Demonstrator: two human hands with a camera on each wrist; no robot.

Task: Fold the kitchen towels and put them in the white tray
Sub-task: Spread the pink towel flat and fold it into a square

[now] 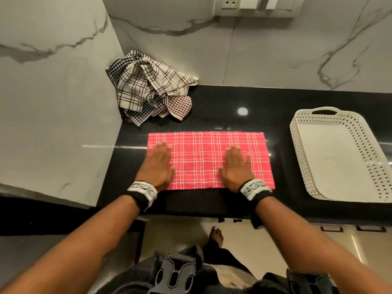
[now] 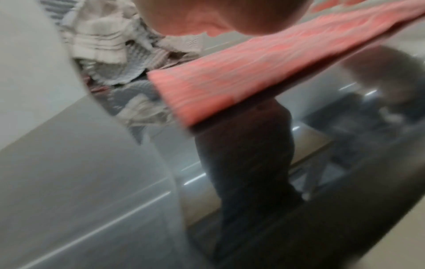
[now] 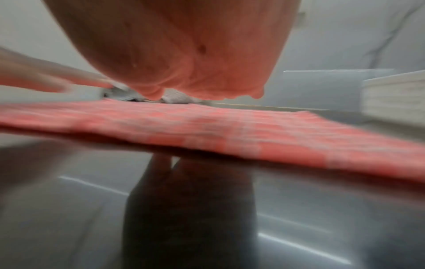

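Note:
A pink checked kitchen towel (image 1: 203,153) lies flat as a wide rectangle on the black counter (image 1: 254,102). My left hand (image 1: 159,164) presses flat on its left end, fingers straight. On its right half my right hand (image 1: 236,164) also lies flat, fingers spread. The wrist views are blurred: the pink towel (image 2: 241,76) shows under my left palm (image 2: 207,16), and the same towel (image 3: 230,132) runs below my right palm (image 3: 184,54). The empty white tray (image 1: 339,153) with perforated walls stands to the right of the towel.
A crumpled heap of brown, black and white checked towels (image 1: 148,88) sits in the back left corner against the marble walls; that heap (image 2: 110,45) shows blurred in the left wrist view. The counter's front edge runs just below my wrists. The tray's wall (image 3: 395,98) shows at right.

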